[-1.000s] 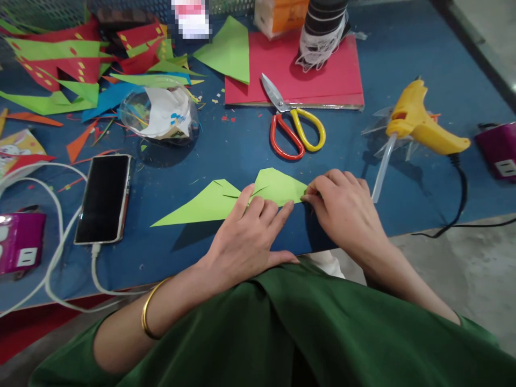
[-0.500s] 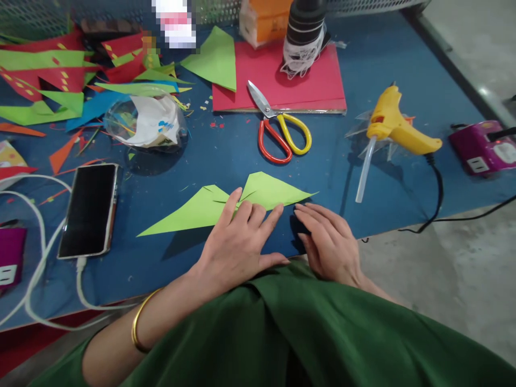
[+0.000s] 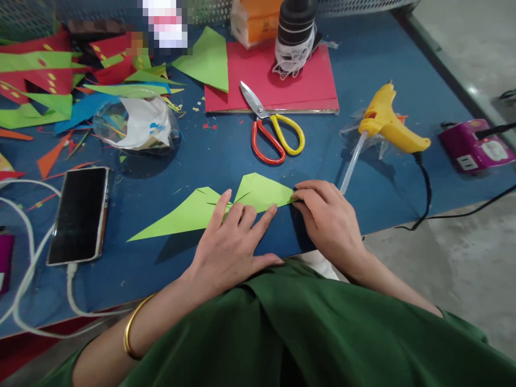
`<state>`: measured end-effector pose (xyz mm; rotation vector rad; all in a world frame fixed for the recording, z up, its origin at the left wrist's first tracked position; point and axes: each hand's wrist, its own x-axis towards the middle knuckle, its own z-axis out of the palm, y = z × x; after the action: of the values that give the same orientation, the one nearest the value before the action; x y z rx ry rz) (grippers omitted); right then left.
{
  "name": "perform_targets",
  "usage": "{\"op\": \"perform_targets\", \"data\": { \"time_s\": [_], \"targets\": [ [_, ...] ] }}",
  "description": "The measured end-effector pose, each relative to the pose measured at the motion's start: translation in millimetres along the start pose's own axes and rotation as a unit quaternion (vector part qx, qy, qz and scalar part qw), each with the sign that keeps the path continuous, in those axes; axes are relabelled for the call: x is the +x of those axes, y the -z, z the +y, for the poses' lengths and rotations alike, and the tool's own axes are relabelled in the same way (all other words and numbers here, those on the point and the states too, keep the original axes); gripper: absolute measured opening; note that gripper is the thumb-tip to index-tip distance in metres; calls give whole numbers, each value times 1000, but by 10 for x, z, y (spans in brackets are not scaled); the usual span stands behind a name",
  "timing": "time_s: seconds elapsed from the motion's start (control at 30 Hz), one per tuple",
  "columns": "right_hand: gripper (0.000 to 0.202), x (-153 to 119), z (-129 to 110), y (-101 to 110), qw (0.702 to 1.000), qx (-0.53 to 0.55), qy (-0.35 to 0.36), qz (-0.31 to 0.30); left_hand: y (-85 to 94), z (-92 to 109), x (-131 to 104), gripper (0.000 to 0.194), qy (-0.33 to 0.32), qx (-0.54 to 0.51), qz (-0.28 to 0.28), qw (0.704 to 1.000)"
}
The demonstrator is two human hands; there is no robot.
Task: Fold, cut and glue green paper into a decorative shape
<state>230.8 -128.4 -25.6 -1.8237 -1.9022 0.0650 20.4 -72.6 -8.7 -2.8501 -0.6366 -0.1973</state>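
Note:
A folded piece of light green paper (image 3: 264, 192) lies on the blue table near its front edge, with two raised humps and a long point to the left. My left hand (image 3: 231, 231) rests over its middle, fingers spread and pressing it down. At the paper's right tip, my right hand (image 3: 332, 220) pinches the point between thumb and fingers; the very tip is hidden. Beyond the paper lie scissors (image 3: 268, 126) with one red and one yellow handle, blades pointing away to the left.
A yellow glue gun (image 3: 387, 121) with a clear stick stands at the right, near a purple power box (image 3: 475, 145). A phone (image 3: 80, 212) on a white cable lies left. Behind are a clear bowl (image 3: 139, 123), red paper sheets (image 3: 250, 80) and a string-wound black bottle (image 3: 296, 37).
My right hand has moved up and onto the paper's right tip, closing on it. My left hand stays pressed on the middle. The whole view has shifted slightly.

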Motion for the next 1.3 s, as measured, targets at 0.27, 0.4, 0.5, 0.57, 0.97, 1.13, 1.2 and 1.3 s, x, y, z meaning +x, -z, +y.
{"op": "perform_targets", "data": {
  "time_s": [0.27,0.4,0.5,0.57,0.97,1.13,1.2,1.3],
  "targets": [
    [11,26,28,-22,1000,13,8,24,-6,11,77,90,-37,-44,5,998],
    [9,61,85,4,1000,21,6,4,11,9,171,92,-68,-60,-20,996],
    [9,57,114,21,1000,29,-3,-1,18,2,198,95,-77,-60,-45,994],
    [9,48,125,26,999,38,-14,-4,17,-2,193,97,-81,-58,-62,993],
    [13,61,60,-32,996,-21,-89,-24,-8,-5,186,100,-90,-54,-79,991],
    [13,53,40,-51,995,-31,-94,-15,-19,-3,184,99,-89,-53,-77,992],
    [11,53,48,-56,996,-29,-89,-6,-19,-5,185,97,-89,-55,-75,992],
    [9,53,63,-60,996,-23,-84,2,-18,-7,186,96,-83,-62,-78,992]
  ]
}}
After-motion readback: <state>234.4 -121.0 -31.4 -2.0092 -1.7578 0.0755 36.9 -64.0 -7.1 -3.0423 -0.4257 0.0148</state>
